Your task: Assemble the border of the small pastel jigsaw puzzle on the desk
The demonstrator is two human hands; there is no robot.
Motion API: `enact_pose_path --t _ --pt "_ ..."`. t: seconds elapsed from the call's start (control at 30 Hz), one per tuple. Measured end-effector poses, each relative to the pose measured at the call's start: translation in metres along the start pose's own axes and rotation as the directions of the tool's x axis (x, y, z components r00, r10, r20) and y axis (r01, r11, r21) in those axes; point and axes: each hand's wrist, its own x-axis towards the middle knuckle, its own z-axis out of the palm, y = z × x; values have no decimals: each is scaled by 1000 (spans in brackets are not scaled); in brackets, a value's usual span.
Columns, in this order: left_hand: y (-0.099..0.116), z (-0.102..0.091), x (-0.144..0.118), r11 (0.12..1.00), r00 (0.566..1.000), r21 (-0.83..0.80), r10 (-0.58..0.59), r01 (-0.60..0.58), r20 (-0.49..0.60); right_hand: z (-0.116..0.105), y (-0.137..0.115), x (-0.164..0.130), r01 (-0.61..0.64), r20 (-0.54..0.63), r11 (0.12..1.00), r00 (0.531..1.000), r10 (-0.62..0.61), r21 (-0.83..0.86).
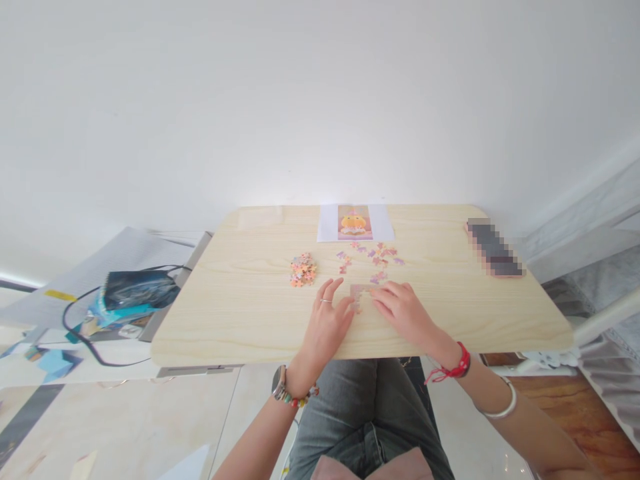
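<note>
I look down on a pale wooden counter (240, 313) set against a white wall. My left hand (327, 320) lies flat near the front edge, fingers (333, 290) loosely spread and pinching nothing, the fingertips touching the left edge of a small joined puzzle section (360, 292). My right hand (400, 310) rests just on the other side of that section, fingers held close together and lying on the counter, their tips at its right edge; I cannot tell whether a single piece sits under them. The puzzle section lies flat between the two hands, about midway across the counter and toward the near side.

Just beyond it, loose puzzle pieces (373, 257) in pink, purple and orange are scattered singly. To their left, apart from them, sits a tight pile of pieces (303, 270). At the far edge, touching the wall, lies a reference picture (355, 222) on white paper. At the far right corner lies a dark flat object (494, 248), blurred out. Left of the counter, lower down, a dark-covered notebook (135, 290) rests on a stack of things with a black cable (80, 333) looping around it.
</note>
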Motion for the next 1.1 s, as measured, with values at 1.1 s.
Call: enact_pose_path --t 1.1 --pt "-28 14 31 990 997 131 -49 56 -54 -3 71 36 -131 37 986 990 136 -105"
